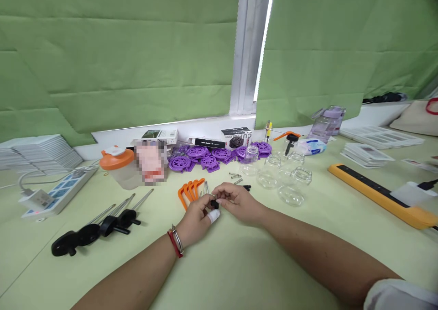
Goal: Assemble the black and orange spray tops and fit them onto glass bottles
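My left hand (195,221) and my right hand (239,202) meet over the middle of the table. Between their fingertips is a small black part (214,204), mostly hidden; the left fingers are closed around it, and the right thumb and fingers pinch at its far side. A white wrap covers the left thumb. Just beyond the hands lie several orange bent handles (186,192) and thin metal rods (206,187). Several springs (236,177) rest behind my right hand, with small black pieces (247,187) beside it.
Several black round parts with metal shafts (110,225) lie at left. Clear glass jars (290,194) stand at right, purple discs (197,152) behind. An orange-lidded container (119,166), a white power strip (65,189), a yellow power strip (379,193) and a purple bottle (326,125) surround the work area.
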`<state>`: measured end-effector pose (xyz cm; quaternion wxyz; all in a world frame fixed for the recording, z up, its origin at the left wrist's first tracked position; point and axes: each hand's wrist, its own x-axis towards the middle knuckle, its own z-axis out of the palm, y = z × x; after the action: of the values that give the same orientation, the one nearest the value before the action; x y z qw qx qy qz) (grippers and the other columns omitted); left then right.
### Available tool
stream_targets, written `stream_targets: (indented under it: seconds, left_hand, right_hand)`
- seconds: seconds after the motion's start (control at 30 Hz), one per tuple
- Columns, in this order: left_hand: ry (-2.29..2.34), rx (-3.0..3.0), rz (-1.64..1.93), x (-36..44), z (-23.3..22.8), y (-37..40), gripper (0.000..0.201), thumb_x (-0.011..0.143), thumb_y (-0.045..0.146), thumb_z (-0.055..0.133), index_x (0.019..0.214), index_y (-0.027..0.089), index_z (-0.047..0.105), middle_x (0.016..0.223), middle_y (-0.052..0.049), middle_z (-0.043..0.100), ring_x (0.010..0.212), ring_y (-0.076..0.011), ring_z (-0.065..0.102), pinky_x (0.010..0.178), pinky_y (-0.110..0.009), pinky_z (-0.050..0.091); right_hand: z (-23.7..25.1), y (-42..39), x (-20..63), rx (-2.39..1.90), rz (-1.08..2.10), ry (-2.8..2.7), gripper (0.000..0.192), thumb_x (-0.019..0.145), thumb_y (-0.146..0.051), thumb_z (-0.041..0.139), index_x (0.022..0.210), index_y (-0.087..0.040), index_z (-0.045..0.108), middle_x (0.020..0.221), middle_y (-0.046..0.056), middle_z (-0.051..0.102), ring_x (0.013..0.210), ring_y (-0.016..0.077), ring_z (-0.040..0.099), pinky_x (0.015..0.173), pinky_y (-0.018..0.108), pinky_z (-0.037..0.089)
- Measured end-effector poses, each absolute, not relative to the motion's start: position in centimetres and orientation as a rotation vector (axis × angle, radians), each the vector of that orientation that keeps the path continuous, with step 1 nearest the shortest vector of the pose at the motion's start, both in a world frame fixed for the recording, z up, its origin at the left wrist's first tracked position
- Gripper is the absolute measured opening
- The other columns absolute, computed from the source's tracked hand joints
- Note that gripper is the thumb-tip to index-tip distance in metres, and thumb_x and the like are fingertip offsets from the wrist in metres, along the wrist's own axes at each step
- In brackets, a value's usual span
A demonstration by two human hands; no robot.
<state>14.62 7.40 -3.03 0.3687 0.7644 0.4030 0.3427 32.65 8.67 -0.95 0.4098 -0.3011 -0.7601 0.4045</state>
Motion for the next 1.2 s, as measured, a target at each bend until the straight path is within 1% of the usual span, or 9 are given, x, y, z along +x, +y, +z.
stream_targets:
  seconds: [0.1,0.27,0.43,0.5,0.63,0.77,0.97,1.07,1.2]
  left_hand:
    - [1.032,1.963,0.873,14.6,-3.0,7.4,0.017,0.082,0.03,0.053,0.093,0.017,0.054,0.075,0.0,0.052,0.067,-0.0127,0.047,0.062,-0.024,0.039]
    - [1.036,1.928,0.863,14.6,-3.0,7.3,0.015,0.082,0.029,0.054,0.092,0.018,0.053,0.075,0.001,0.053,0.066,-0.012,0.047,0.061,-0.023,0.038]
    - [1.064,1.929,0.828,14.5,-3.0,7.3,0.013,0.082,0.03,0.054,0.088,0.019,0.052,0.075,0.0,0.052,0.064,-0.0118,0.046,0.059,-0.023,0.038]
    - [1.077,1.917,0.837,14.6,-3.0,7.2,0.015,0.082,0.029,0.053,0.092,0.019,0.052,0.076,0.0,0.052,0.064,-0.0118,0.047,0.06,-0.023,0.039]
    - [1.078,1.883,0.9,14.6,-3.1,7.1,0.034,0.08,0.025,0.054,0.113,0.022,0.045,0.074,0.002,0.049,0.066,-0.0126,0.049,0.062,-0.025,0.041]
    - [1.032,1.845,0.83,14.5,-3.2,6.8,0.029,0.081,0.026,0.053,0.109,0.02,0.048,0.073,0.001,0.052,0.065,-0.0129,0.051,0.061,-0.025,0.042]
    - [1.072,1.789,0.724,14.5,-3.1,6.7,0.026,0.08,0.028,0.055,0.104,0.018,0.051,0.072,0.0,0.055,0.067,-0.0132,0.052,0.063,-0.026,0.042]
    - [1.118,1.844,0.683,14.6,-3.1,6.8,0.019,0.08,0.029,0.055,0.095,0.017,0.055,0.074,-0.001,0.055,0.067,-0.0135,0.051,0.062,-0.026,0.042]
    - [1.136,1.95,0.626,14.6,-2.7,6.8,0.02,0.082,0.027,0.051,0.097,0.018,0.058,0.083,-0.004,0.061,0.074,-0.0163,0.055,0.068,-0.029,0.045]
  right_hand:
    - [-0.7,8.5,32.9,-0.781,0.934,-2.001,0.019,0.08,-0.012,0.052,0.088,-0.019,0.067,0.09,0.005,0.058,0.08,0.0138,0.056,0.072,0.027,0.046]
    - [-1.2,10.0,33.8,-0.811,0.883,-1.976,0.019,0.079,-0.015,0.053,0.091,-0.019,0.067,0.091,0.005,0.062,0.081,0.0139,0.058,0.071,0.027,0.046]
    - [-1.5,13.5,36.8,-1.259,0.586,-1.717,0.022,0.081,-0.015,0.047,0.095,-0.015,0.063,0.09,0.007,0.065,0.078,0.016,0.059,0.071,0.03,0.047]
    - [-1.7,14.4,38.0,-1.377,0.415,-1.775,0.024,0.081,-0.011,0.045,0.096,-0.016,0.064,0.096,0.007,0.065,0.086,0.0174,0.059,0.078,0.031,0.046]
    - [-2.0,14.9,39.0,-1.49,0.251,-1.948,0.027,0.081,-0.008,0.044,0.098,-0.015,0.064,0.102,0.008,0.065,0.094,0.0191,0.059,0.084,0.031,0.043]
    - [-2.5,15.0,38.8,-1.531,0.19,-2.088,0.029,0.081,-0.005,0.044,0.097,-0.015,0.066,0.102,0.008,0.065,0.094,0.0188,0.059,0.084,0.028,0.042]
    - [-2.6,15.4,38.9,-1.484,0.2,-2.219,0.024,0.077,-0.003,0.049,0.081,-0.016,0.069,0.092,0.007,0.066,0.086,0.0174,0.059,0.077,0.024,0.041]
    - [-2.3,15.3,39.0,-1.483,0.22,-2.221,0.02,0.077,-0.006,0.052,0.079,-0.017,0.069,0.091,0.006,0.067,0.084,0.017,0.059,0.074,0.024,0.041]
    - [-1.5,14.8,38.9,-1.495,0.331,-2.193,0.013,0.075,-0.014,0.057,0.076,-0.02,0.069,0.085,0.002,0.067,0.077,0.0157,0.058,0.068,0.024,0.04]
